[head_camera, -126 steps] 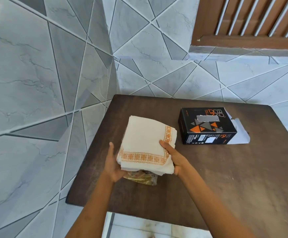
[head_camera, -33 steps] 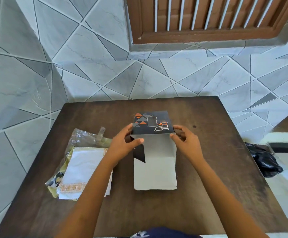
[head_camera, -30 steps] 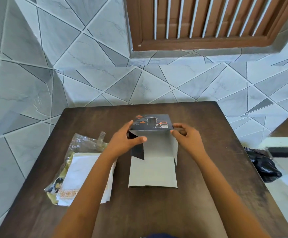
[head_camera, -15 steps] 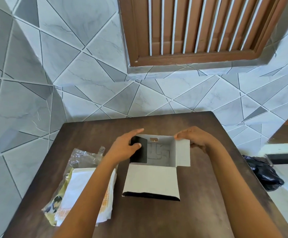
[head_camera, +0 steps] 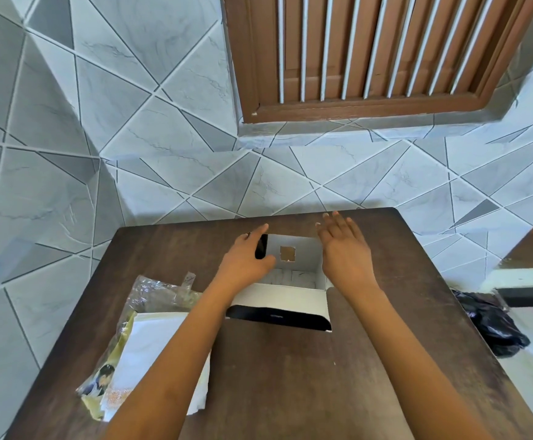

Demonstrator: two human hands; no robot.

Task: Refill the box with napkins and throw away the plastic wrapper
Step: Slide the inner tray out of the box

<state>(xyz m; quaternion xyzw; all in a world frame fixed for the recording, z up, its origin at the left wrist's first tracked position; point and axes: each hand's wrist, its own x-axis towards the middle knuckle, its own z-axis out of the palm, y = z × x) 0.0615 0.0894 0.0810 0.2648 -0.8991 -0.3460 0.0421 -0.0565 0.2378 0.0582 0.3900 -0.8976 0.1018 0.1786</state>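
Note:
The black box (head_camera: 293,258) lies open in the middle of the dark wooden table (head_camera: 290,376), its white inside facing up and its lid flap folded toward me. My left hand (head_camera: 246,258) grips the box's left side flap with thumb and fingers. Flat against the box's right wall rests my right hand (head_camera: 344,249), fingers spread. A stack of white napkins (head_camera: 150,347) with orange trim lies at the left on the crinkled plastic wrapper (head_camera: 154,290), partly hidden by my left forearm.
A black plastic bag (head_camera: 490,322) sits on the floor past the table's right edge. Grey tiled walls close in behind and to the left, with a brown louvred window above.
The box was turned and laid open, its lid flap folded toward me and side flaps spread. My right hand went from gripping the right flap to lying flat on it.

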